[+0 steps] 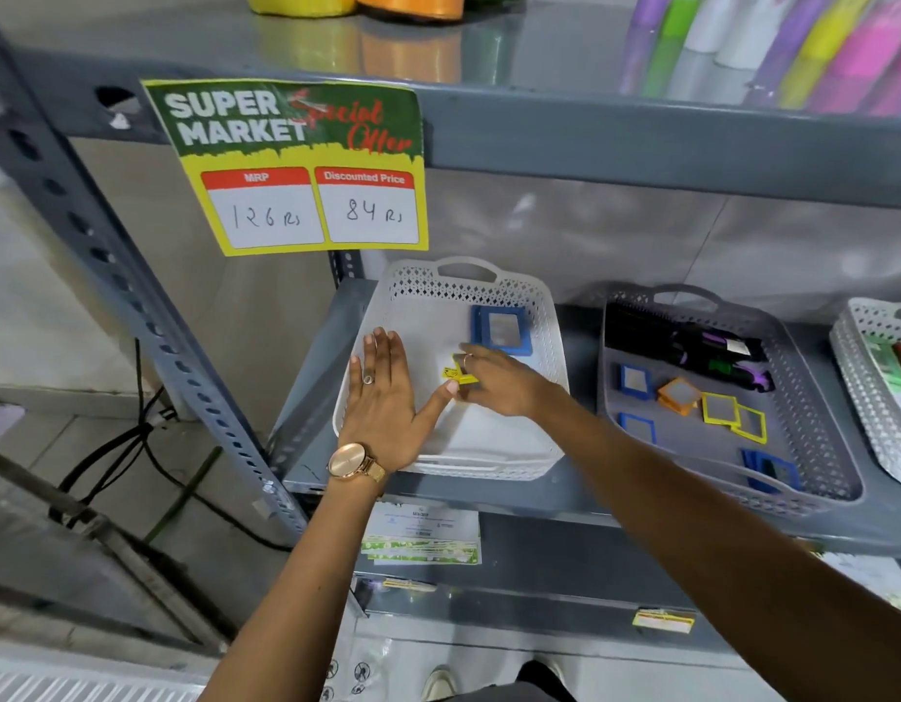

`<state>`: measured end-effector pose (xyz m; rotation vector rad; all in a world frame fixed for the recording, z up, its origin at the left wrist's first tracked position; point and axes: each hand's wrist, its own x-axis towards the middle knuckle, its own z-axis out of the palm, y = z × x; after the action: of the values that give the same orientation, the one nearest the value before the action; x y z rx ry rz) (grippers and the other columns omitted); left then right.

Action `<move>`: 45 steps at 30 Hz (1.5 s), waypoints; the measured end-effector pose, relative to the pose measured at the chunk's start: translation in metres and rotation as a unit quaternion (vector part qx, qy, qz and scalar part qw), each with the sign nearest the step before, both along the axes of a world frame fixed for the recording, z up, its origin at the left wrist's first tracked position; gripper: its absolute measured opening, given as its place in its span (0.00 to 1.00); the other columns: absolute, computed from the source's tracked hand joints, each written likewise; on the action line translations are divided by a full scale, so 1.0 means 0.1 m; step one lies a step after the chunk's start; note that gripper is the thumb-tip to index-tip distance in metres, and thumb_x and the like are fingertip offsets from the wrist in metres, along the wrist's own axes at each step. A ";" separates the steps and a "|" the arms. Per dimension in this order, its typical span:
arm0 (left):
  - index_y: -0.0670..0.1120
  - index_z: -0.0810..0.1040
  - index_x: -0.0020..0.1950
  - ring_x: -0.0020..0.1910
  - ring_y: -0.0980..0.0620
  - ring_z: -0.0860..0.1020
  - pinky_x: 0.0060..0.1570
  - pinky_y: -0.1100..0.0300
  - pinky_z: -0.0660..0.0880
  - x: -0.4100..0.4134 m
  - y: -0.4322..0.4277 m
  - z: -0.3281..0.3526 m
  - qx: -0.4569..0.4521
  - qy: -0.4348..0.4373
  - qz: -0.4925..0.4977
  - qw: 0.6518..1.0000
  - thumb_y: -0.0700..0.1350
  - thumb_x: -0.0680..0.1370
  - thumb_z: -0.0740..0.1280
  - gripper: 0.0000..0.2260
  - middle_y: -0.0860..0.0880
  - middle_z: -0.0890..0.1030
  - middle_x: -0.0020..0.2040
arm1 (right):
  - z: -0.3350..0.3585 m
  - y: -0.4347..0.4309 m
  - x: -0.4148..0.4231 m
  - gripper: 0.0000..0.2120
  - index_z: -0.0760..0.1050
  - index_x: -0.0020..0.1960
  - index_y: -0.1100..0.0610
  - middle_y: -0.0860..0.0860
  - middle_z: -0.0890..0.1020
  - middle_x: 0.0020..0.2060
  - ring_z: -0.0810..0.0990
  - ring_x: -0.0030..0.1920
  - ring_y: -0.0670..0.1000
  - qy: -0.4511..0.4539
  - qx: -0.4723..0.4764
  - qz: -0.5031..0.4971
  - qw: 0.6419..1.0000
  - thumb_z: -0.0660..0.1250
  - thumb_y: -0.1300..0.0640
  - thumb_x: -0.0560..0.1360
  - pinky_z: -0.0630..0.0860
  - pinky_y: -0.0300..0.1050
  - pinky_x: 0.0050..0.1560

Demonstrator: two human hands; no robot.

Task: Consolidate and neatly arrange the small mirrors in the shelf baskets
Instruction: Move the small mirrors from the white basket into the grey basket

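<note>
Right hand (499, 387) fingers are pinching a yellow mirror (461, 373) w/ price tag, setting it at white basket (387, 316) centre. Left hand (382, 397), fingers wide & flat, is bracing the basket at 9 o'clock; blue mirrors (504, 329) are stacking at 1 o'clock.

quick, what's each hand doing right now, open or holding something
Left hand: open, fingers spread flat inside the white perforated plastic basket, holding nothing.
Right hand: closed on a small yellow-framed mirror over the same basket.
</note>
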<state>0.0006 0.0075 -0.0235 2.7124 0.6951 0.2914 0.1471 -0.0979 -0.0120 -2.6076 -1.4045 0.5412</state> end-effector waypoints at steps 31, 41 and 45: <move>0.38 0.40 0.77 0.78 0.46 0.39 0.75 0.49 0.34 0.01 0.02 -0.03 0.043 -0.005 0.014 0.999 0.69 0.74 0.44 0.44 0.40 0.43 0.79 | 0.47 -2.04 0.45 0.11 0.81 0.40 0.59 0.55 0.79 0.37 0.81 0.43 0.54 -0.019 -0.038 -0.364 0.930 0.77 0.64 0.59 0.74 0.39 0.37; 0.38 0.41 0.77 0.78 0.45 0.39 0.75 0.49 0.35 0.03 0.01 -0.01 0.032 0.009 0.012 0.999 0.69 0.72 0.44 0.45 0.40 0.43 0.79 | 0.21 -2.13 0.43 0.18 0.75 0.61 0.61 0.61 0.78 0.60 0.78 0.60 0.59 0.013 -0.050 -0.384 0.922 0.70 0.63 0.71 0.74 0.47 0.58; 0.38 0.41 0.77 0.78 0.45 0.39 0.75 0.49 0.35 0.02 0.02 -0.01 0.041 0.012 0.015 0.999 0.70 0.74 0.44 0.44 0.40 0.44 0.79 | 0.32 -2.12 0.39 0.32 0.70 0.68 0.60 0.59 0.74 0.66 0.77 0.62 0.59 0.021 -0.046 -0.395 0.917 0.76 0.65 0.66 0.75 0.49 0.60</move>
<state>0.0022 0.0091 -0.0248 2.7890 0.7454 0.3003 0.1863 -0.3094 0.0204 -2.8838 -0.2243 0.5260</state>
